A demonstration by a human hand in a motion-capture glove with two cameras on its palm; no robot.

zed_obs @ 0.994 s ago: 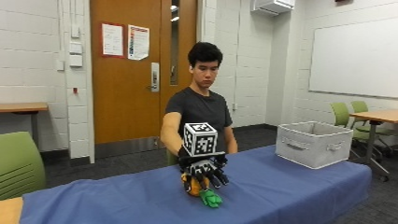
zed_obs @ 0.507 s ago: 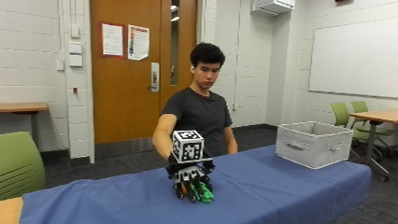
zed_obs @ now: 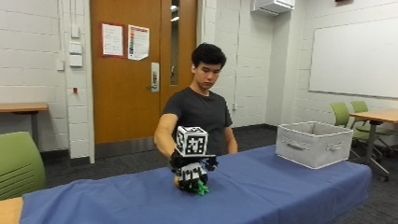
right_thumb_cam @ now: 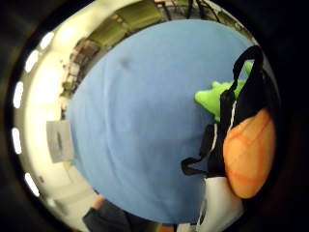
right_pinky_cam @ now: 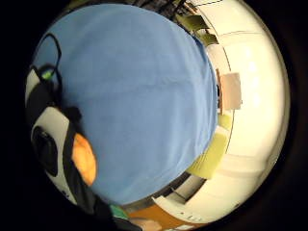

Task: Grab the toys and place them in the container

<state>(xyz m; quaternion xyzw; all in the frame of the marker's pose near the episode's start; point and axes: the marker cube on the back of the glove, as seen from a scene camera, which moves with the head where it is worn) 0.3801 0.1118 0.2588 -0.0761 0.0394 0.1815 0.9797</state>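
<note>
My gloved right hand (zed_obs: 191,173) is down on the blue tablecloth (zed_obs: 280,191) in front of the person, fingers curled downward. An orange plush toy (right_thumb_cam: 248,152) sits close against the palm, gripped by the curled fingers; it also shows in the little finger side view as the orange toy (right_pinky_cam: 84,159). A green toy (zed_obs: 200,188) pokes out on the cloth under my fingertips, seen from the palm as the green toy (right_thumb_cam: 217,96). Whether the fingers hold it too is unclear. The grey fabric container (zed_obs: 314,149) stands far off at the table's right end.
The tablecloth stretches bare between my hand and the container (right_thumb_cam: 60,140). A green chair (zed_obs: 18,163) stands at the left end. More chairs and a table (zed_obs: 373,116) stand behind the container. The person's bare left arm hangs behind the table.
My hand has shifted a little to the left and away from the camera, staying low on the cloth. The green toy at my fingertips has shifted with it.
</note>
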